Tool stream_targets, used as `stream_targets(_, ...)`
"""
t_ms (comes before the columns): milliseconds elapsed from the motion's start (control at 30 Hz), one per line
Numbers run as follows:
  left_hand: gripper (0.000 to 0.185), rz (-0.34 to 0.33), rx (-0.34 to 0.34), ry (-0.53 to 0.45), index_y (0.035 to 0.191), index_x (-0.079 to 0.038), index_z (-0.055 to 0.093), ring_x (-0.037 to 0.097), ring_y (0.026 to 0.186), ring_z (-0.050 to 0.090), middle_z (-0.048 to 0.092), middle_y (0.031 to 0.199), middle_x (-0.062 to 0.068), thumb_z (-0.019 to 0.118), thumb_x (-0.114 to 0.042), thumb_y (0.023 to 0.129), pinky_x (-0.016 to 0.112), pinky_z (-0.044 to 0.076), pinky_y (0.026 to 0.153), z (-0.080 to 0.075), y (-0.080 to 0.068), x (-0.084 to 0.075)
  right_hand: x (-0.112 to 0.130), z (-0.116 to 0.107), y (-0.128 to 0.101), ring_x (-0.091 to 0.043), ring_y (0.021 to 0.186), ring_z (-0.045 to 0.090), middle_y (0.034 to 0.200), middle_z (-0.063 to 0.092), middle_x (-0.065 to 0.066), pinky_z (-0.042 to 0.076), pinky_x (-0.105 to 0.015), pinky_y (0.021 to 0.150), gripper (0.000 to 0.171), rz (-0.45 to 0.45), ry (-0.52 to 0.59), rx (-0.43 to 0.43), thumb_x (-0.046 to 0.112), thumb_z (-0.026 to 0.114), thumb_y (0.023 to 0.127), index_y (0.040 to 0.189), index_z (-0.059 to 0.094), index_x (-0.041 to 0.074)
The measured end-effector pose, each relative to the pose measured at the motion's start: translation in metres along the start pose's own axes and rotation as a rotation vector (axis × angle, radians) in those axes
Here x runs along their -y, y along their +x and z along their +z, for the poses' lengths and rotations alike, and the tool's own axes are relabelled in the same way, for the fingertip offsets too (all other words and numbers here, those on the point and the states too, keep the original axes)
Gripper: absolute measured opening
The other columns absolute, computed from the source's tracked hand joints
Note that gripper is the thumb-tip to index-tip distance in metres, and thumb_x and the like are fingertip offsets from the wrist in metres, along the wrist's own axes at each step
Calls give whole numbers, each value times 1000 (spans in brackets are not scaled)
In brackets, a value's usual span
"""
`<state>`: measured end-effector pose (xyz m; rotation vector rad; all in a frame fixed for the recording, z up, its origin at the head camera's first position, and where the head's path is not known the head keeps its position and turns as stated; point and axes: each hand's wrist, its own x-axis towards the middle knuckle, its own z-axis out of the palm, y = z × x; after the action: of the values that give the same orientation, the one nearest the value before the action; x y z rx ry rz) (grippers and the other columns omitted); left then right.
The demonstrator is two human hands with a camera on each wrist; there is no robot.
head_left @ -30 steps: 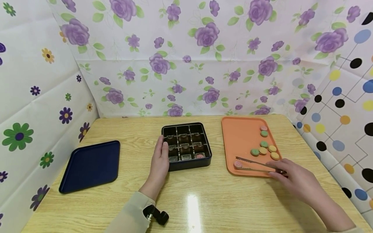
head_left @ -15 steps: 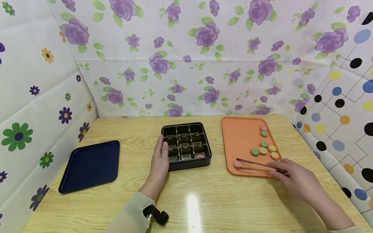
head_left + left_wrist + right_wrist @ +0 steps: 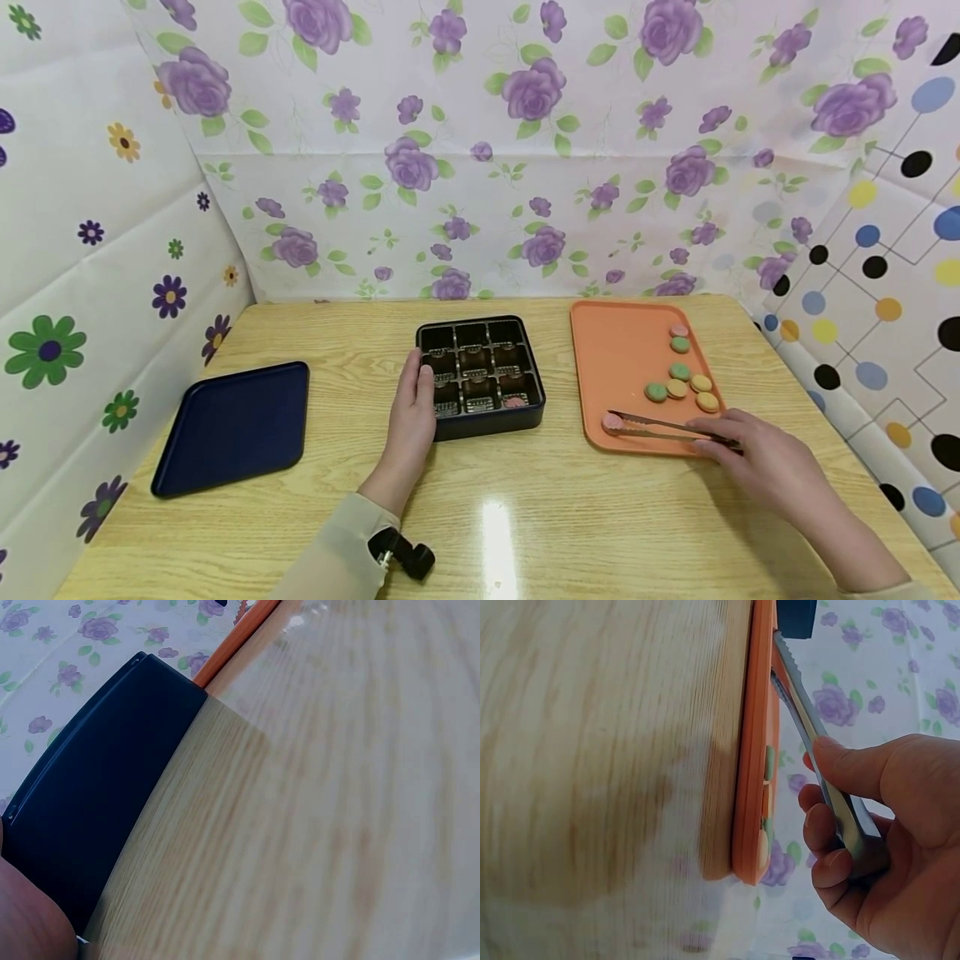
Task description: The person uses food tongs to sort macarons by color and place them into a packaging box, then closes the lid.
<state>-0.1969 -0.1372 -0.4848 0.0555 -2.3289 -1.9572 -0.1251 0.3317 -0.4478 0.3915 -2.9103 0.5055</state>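
Note:
My right hand (image 3: 757, 458) grips metal tongs (image 3: 660, 427) over the near edge of an orange tray (image 3: 618, 358); the tong tips pinch a pink macaron (image 3: 612, 422). The right wrist view shows thumb and fingers curled round the tongs (image 3: 821, 769) beside the tray edge (image 3: 754, 772). Several green, yellow and pink macarons (image 3: 681, 379) lie on the tray's right side. My left hand (image 3: 415, 408) rests flat against the left side of a black compartment box (image 3: 480, 375), its fingers straight. One pink macaron (image 3: 513, 402) sits in the box's near right cell. The box wall (image 3: 90, 802) fills the left wrist view.
A dark blue tray (image 3: 236, 425) lies at the table's left. Floral sheets wall in the wooden table (image 3: 525, 517) on three sides. A small black strap piece (image 3: 405, 557) sits at my left sleeve.
The tong arms have closed a little onto the pink macaron at the tray's near edge. My left hand has stayed put.

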Motion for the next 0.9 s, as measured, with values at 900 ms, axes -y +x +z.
stream_targets(900, 58, 5, -5, 26, 180, -22, 17, 27, 169, 10, 12, 185, -1, 32, -31, 124, 56, 15, 135, 0, 2, -1, 30, -17, 29, -14, 68, 51, 98, 70, 1, 38, -34, 57, 32, -9, 44, -24, 31, 74, 110, 136, 80, 14)
